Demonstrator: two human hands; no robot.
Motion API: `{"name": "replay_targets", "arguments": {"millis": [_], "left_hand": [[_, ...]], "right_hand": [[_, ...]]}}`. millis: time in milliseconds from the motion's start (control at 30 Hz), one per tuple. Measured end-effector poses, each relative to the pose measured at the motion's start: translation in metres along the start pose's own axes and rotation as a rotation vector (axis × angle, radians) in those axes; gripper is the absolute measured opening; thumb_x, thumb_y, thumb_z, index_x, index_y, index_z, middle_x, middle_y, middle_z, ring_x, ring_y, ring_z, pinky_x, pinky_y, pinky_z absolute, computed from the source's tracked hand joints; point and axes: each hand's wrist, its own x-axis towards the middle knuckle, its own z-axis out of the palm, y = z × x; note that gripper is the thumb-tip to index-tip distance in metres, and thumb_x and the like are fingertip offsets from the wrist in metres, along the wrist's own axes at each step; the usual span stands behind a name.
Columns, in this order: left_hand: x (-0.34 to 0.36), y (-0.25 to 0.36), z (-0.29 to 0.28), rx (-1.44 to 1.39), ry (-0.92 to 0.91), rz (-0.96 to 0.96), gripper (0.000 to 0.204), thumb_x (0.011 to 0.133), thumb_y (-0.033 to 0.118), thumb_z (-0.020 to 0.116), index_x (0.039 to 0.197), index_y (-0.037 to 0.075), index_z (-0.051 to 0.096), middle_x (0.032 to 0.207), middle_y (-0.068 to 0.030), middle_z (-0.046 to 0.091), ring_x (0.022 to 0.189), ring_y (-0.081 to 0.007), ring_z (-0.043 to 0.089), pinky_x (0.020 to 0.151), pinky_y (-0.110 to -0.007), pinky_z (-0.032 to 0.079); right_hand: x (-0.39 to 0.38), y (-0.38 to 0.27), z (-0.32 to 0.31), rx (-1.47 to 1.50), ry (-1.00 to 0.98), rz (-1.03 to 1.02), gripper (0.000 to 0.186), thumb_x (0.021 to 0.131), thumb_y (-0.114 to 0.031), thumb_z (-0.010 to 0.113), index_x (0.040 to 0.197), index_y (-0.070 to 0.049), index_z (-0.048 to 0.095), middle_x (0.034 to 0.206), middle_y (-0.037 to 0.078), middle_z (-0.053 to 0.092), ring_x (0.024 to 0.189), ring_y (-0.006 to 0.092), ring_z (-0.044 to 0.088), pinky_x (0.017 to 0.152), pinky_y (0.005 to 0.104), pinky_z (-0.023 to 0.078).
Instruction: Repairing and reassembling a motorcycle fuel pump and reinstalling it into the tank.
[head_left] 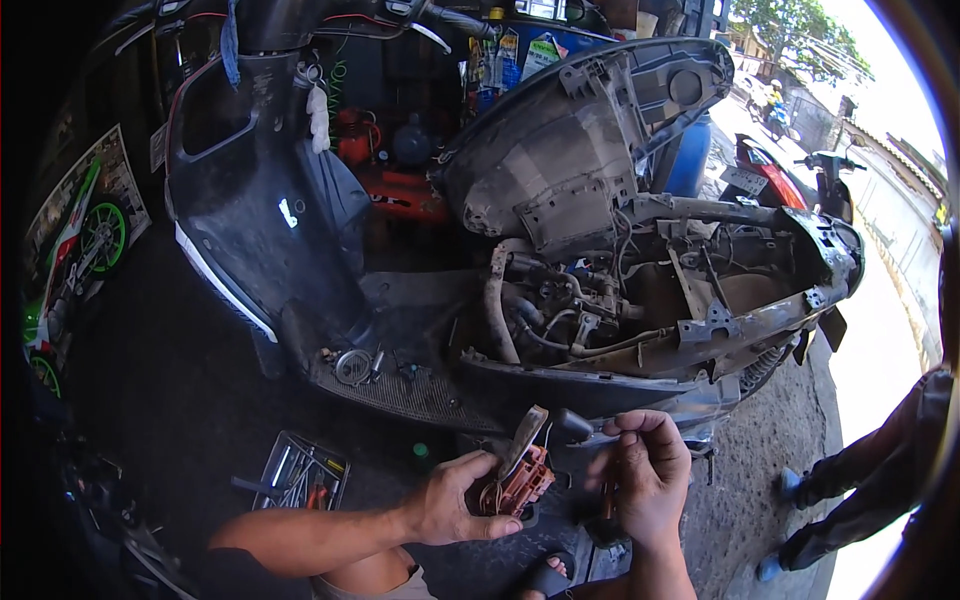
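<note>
My left hand is closed around a reddish-orange ribbed part, with a thin wire and a flat greyish-brown strip rising from it. My right hand is raised a little to the right, thumb and forefinger pinched together; whatever may be between them is too small to make out. A dark rounded piece shows between the hands. Beyond them stands a partly stripped scooter, its bare frame and engine exposed and its black underseat bin tilted up.
Loose small parts and a metal ring lie on the scooter's footboard. A tool tray with screwdrivers sits on the ground at left, near a green cap. Another person's legs are at right. A red motorcycle stands behind.
</note>
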Motion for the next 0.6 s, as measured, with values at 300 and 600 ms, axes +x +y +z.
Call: {"name": "replay_targets", "arguments": {"millis": [300,600], "left_hand": [[0.002,0.011,-0.003,0.144,-0.033,-0.046,0.076,0.076,0.054,0.083,0.12,-0.004,0.061,0.107,-0.0145,0.061,0.099,-0.0257,0.063,0.086,-0.036,0.051],[-0.001,0.013,-0.002,0.228,-0.008,-0.059,0.081,0.075,0.052,0.085,0.123,-0.008,0.059,0.11,-0.0167,0.059,0.101,-0.0282,0.064,0.087,-0.038,0.053]], "right_hand": [[0.005,0.004,-0.013,0.125,-0.018,0.186,0.038,0.073,0.007,0.053,0.109,0.0,0.058,0.086,0.002,0.051,0.07,0.0084,0.051,0.046,0.0219,0.043],[-0.001,0.008,-0.007,0.068,-0.141,0.124,0.023,0.093,0.009,0.051,0.115,0.005,0.055,0.096,0.013,0.065,0.077,0.0181,0.069,0.066,0.0249,0.058]]}}
